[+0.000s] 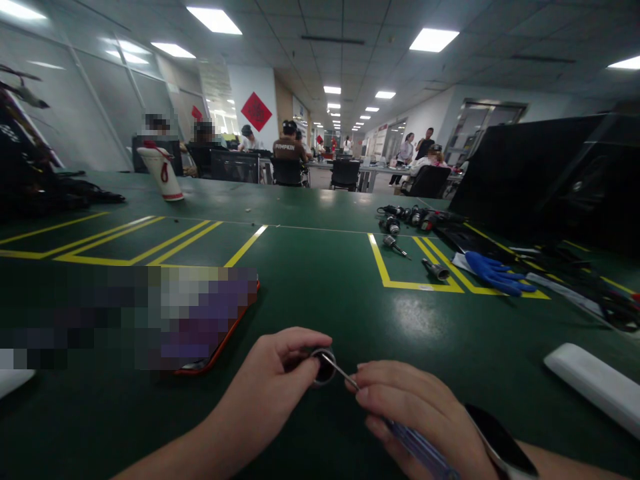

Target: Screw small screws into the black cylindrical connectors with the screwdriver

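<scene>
My left hand point(280, 373) is closed round a small metal ring-shaped part point(327, 368), its round opening turned toward me. My right hand point(415, 407) grips a screwdriver with a clear bluish handle point(417, 448) and a thin metal shaft point(341, 371). The shaft's tip reaches into the ring's opening; the exact contact inside is too small to make out. A dark watch point(500, 437) sits on my right wrist. Both hands are just above the green table point(320, 280).
Metal tool parts point(435, 269) lie inside yellow tape lines at the right, near a blue glove point(495, 272). A white object point(595, 383) is at the right edge. Left stands a paper cup point(163, 173); nearer lies an orange-edged phone-like item point(215, 357). People sit beyond.
</scene>
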Demonstrator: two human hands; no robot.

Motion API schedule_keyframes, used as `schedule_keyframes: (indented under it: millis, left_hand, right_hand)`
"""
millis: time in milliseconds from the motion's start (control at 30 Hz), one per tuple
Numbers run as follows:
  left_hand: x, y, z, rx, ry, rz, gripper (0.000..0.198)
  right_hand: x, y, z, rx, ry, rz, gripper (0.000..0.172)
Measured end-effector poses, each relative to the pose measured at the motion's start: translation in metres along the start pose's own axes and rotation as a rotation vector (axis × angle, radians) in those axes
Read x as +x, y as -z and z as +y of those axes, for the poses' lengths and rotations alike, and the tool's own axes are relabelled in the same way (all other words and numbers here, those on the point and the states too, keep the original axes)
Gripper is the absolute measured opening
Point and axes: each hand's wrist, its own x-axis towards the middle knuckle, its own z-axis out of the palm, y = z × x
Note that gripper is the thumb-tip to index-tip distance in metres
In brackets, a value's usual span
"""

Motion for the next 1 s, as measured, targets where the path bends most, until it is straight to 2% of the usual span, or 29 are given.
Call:
schedule_keyframes:
  millis: [200,567,833,1000]
  left_hand:
    - [0.0004,0.0008,0.0016,-0.021,0.030,0.018,0.027]
    - [-0.0014,-0.0007,-0.0019,0.026,-0.064,0.019,0.028]
    - [0.0005,0.0008,-0.0037,0.032,-0.081,0.041,0.028]
    - [-0.0005,0.0014,0.0006,0.037,-0.044,0.039,0.028]
  right_hand:
    - [-0.0018,0.0032,-0.0012,0.001,-0.021,-0.024,0.014]
    - [-0.0008,0.0026,-0.0048,-0.002,-0.098,-0.046,0.015]
    - [0.0009,-0.0013,-0.0021,0.144,-0.214,-0.036,0.018]
    - [-0.0013,-0.0015,0.0012,0.158,-0.191,-0.021,0.021]
